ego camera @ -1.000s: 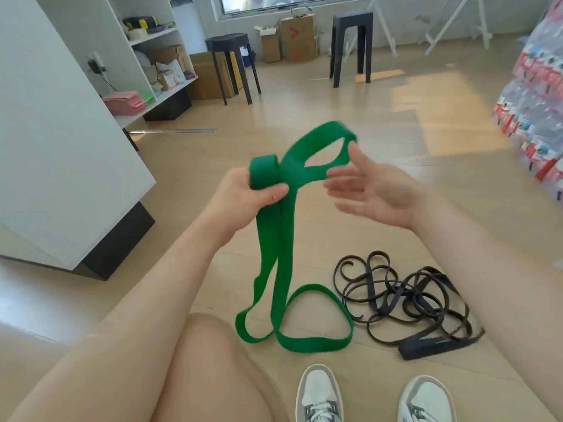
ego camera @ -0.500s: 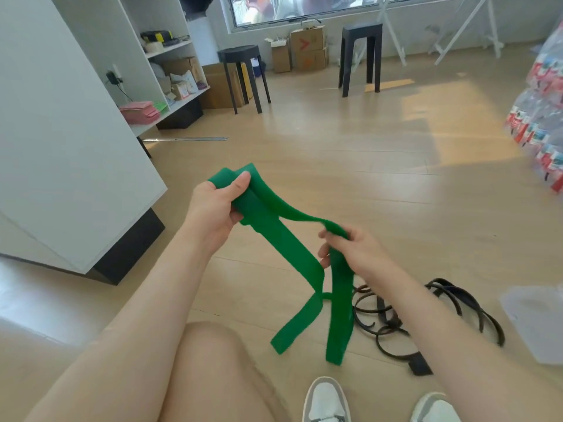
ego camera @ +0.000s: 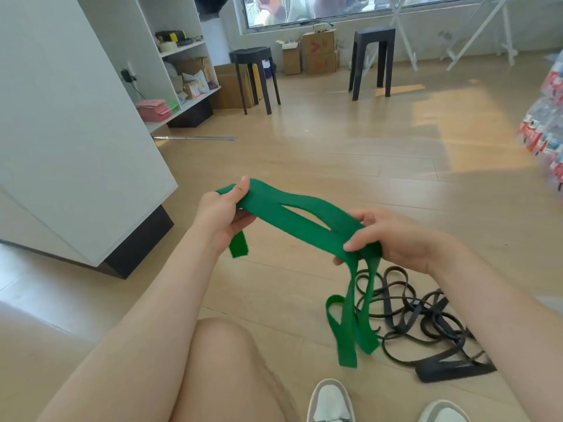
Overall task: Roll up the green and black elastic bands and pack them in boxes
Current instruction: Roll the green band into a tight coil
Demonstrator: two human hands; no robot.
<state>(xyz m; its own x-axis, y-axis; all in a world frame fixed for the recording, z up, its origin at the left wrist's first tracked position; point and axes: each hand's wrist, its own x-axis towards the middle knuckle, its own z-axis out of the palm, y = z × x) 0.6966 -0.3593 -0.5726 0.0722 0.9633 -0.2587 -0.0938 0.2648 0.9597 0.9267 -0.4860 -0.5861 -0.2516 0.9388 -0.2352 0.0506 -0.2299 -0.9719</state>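
Shoes point(ego camera: 330, 400) cropped below; black bands point(ego camera: 447, 370) partly hidden.

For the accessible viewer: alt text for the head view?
A person's left hand and right hand hold a green elastic band between them above a wooden floor, its loose loops hanging below the right hand. A tangle of black elastic bands lies on the floor by the person's shoes; a white cabinet stands at left.
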